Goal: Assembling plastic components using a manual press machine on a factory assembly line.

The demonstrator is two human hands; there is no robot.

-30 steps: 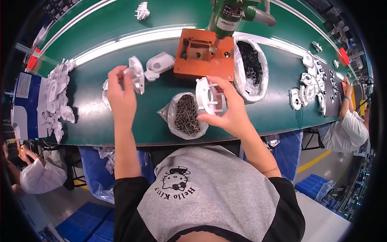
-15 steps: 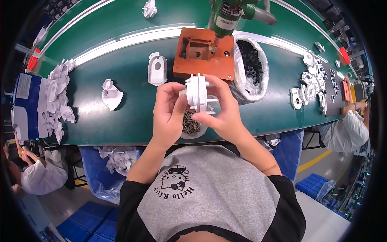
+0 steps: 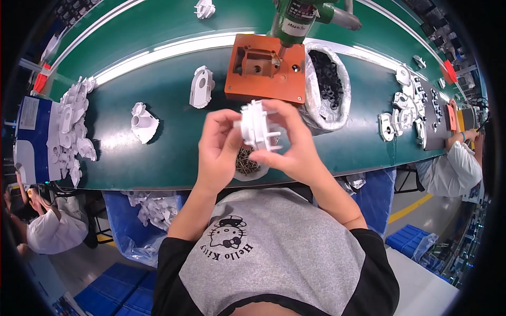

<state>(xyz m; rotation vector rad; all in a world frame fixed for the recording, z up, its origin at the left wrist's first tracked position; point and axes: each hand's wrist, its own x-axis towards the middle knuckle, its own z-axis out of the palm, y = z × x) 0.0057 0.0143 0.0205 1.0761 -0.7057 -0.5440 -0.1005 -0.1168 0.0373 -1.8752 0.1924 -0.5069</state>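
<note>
Between my hands is a white plastic part (image 3: 256,126) with thin pegs sticking out to the right, held above the near side of the bench. My left hand (image 3: 220,141) grips its left side with thumb and fingers. On its right side, my right hand (image 3: 291,138) closes round it, fingers at the top and thumb low down. Just below them, partly hidden, lies a heap of small screws (image 3: 246,162) in a pale container. An orange block fixture (image 3: 264,89) with a hollowed recess stands just beyond, under a green machine head (image 3: 293,23).
Right of the fixture is a plastic-lined container (image 3: 328,84) of small black parts. A white oval housing (image 3: 202,87) and a funnel-like white part (image 3: 144,124) lie on the left. White parts are piled (image 3: 74,126) far left, others (image 3: 406,113) far right. Co-workers sit at both sides.
The white part in my hands has turned a little, so its pegs show differently. Both hands keep hold of it. A white part on the far green belt has moved slightly right.
</note>
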